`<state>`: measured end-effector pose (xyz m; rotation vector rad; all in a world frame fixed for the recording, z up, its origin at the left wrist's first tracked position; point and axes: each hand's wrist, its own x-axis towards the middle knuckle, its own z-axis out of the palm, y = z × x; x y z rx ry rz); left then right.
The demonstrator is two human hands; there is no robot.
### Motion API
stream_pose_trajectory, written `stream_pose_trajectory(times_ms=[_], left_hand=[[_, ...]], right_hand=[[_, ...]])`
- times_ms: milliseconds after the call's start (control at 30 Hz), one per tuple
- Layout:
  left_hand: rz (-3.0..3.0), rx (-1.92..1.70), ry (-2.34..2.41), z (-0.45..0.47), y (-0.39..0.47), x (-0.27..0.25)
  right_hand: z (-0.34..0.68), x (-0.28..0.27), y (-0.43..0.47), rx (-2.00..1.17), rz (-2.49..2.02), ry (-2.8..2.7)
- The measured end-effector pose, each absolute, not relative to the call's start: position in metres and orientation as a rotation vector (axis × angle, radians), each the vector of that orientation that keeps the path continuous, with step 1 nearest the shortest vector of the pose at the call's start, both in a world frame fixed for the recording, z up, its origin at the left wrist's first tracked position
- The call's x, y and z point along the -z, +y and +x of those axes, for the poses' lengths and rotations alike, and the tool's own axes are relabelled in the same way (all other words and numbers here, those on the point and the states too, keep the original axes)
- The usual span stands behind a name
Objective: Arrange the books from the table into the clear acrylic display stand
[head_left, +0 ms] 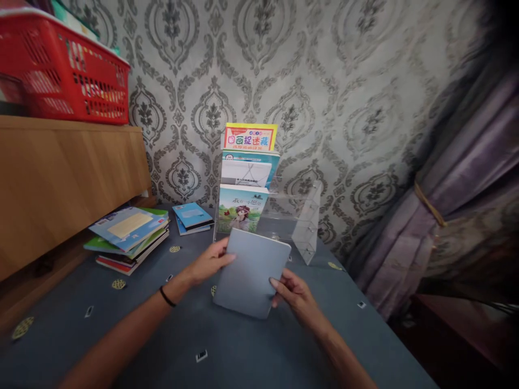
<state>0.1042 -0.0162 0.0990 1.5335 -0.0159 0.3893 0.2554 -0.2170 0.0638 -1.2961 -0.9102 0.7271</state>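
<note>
A plain grey-blue notebook [251, 273] with rounded corners is held up, tilted, between both my hands. My left hand [214, 258], with a black band on the wrist, grips its upper left edge, thumb on the cover. On the lower right edge my right hand [292, 292] is closed, thumb on the front. Just behind the notebook stands a clear tiered rack [306, 229]. Its left side carries a picture book with a cartoon figure [242, 209], a white-and-grey book [247, 174], a teal book [275, 161] and a yellow-edged book [250, 138], one behind another.
A stack of books [130, 232] lies at the left on the dark blue covered surface [243, 356]. Nearer the rack are a few blue books [192, 216]. A wooden cabinet [73, 178] bears a red basket [81, 70]. A purple curtain [438, 216] hangs at right.
</note>
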Motion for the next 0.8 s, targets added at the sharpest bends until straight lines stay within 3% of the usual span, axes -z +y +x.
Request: stream_pose_trajectory(times_ms=[200, 267, 467, 800], left_hand=[[1.799, -1.096, 0.318, 0.127, 0.051, -0.139], [1.793, -1.183, 0.392, 0.137, 0.073, -0.149], [1.813, -0.985, 0.302, 0.153, 0.093, -0.158], [1.816, -0.798, 0.190, 0.172, 0.088, -0.170]], right_hand=[[0.285, -0.083, -0.240, -0.401, -1.384, -0.829], [0.296, -0.093, -0.246, -0.281, -1.413, -0.808], [0.326, -0.127, -0.250, 0.019, -1.332, -0.769], [0.364, -0.156, -0.218, 0.163, -1.140, -0.788]])
